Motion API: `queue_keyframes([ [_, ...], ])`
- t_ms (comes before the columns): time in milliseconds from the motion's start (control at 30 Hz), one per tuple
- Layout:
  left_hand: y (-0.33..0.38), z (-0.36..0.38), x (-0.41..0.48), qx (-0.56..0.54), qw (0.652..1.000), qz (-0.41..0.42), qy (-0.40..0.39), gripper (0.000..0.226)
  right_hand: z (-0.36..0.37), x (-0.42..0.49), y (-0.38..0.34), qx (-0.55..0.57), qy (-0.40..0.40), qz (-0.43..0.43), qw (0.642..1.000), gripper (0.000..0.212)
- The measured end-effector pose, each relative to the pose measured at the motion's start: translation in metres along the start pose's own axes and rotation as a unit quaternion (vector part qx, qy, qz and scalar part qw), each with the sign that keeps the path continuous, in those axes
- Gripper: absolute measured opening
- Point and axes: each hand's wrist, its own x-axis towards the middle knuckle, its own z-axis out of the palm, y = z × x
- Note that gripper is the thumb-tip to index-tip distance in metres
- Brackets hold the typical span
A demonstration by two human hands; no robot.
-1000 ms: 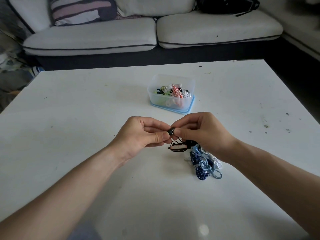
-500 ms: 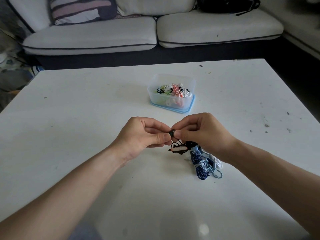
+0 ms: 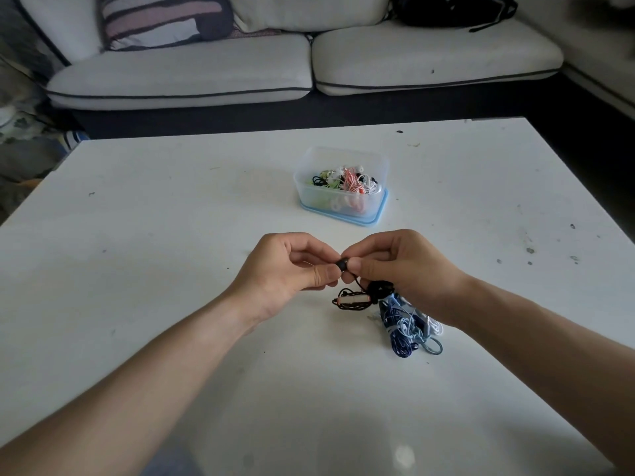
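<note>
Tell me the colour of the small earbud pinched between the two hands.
The earbud is black; the head view shows it best.

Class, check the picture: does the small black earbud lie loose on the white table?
No, the left hand and the right hand both pinch the small black earbud between their fingertips.

The setting is a home living room. A sofa (image 3: 178,73) with pale seat cushions and dark piping stands along the far side, carrying a striped pillow (image 3: 161,18) and a dark bag (image 3: 446,8). A low white table (image 3: 154,218) stands directly before it.
</note>
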Motion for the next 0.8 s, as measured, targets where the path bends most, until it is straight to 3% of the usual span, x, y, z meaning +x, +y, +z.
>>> queue_keyframes([
  [200, 0.003, -0.001, -0.001, -0.031, 0.999, -0.026, -0.017, 0.010, 0.001, 0.001, -0.002, 0.088, 0.014, 0.024, 0.996, 0.006],
  [367, -0.001, 0.002, -0.001, 0.017, 0.997, -0.066, -0.023, 0.038, 0.005, 0.000, -0.007, 0.177, 0.052, 0.063, 0.981, 0.007],
  [500, -0.008, 0.016, -0.002, -0.102, 0.968, -0.216, -0.073, 0.071, 0.008, -0.004, -0.013, 0.239, 0.059, 0.066, 0.967, 0.007],
  [600, -0.011, 0.026, -0.004, -0.215, 0.934, -0.254, -0.130, 0.083, 0.009, -0.007, -0.017, 0.271, 0.061, 0.067, 0.958, 0.009],
  [700, -0.004, 0.030, -0.005, -0.330, 0.902, -0.251, -0.119, 0.076, 0.008, -0.009, -0.021, 0.288, 0.091, 0.054, 0.952, 0.007],
  [800, 0.003, 0.028, -0.004, -0.334, 0.909, -0.234, -0.089, 0.050, 0.004, -0.008, -0.024, 0.285, 0.137, 0.040, 0.948, 0.006],
])
